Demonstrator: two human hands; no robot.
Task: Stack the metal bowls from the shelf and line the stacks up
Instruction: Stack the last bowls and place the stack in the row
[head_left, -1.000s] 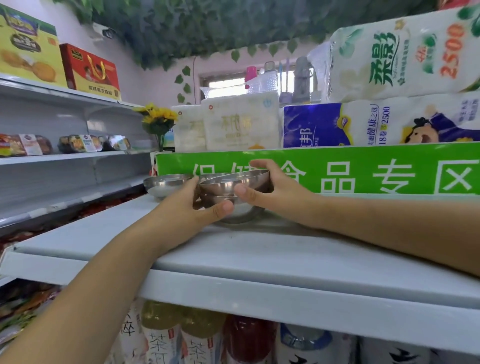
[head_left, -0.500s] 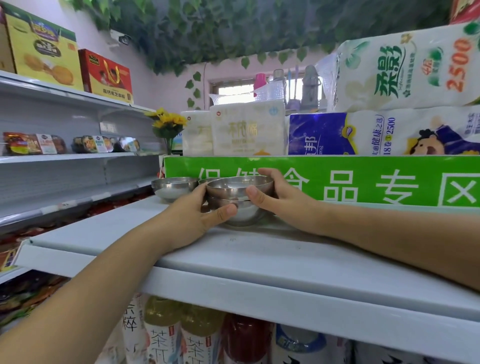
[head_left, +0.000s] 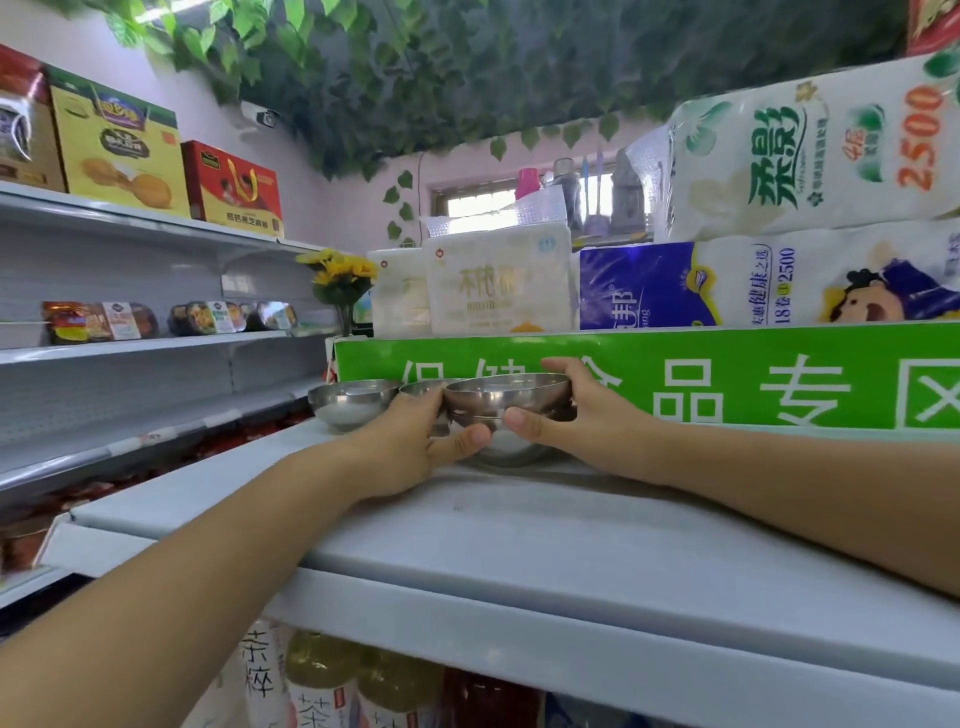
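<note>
Metal bowl stack (head_left: 506, 410) sits on the grey shelf (head_left: 519, 545), before the green sign (head_left: 727, 379), clasped between the left hand (head_left: 405, 447) and right hand (head_left: 597, 423). Grip and place match a second ago, so I judge it is being settled into line beside the single bowl (head_left: 353, 405). The stack's count is unclear; another bowl (head_left: 423, 387) hides behind the left hand.

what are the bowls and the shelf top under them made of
The stacked bowls: polished metal, probably stainless steel, going by the silvery mirror-like reflections. The shelf top: matte pale grey, perhaps painted metal or laminate; cannot tell which.
</note>
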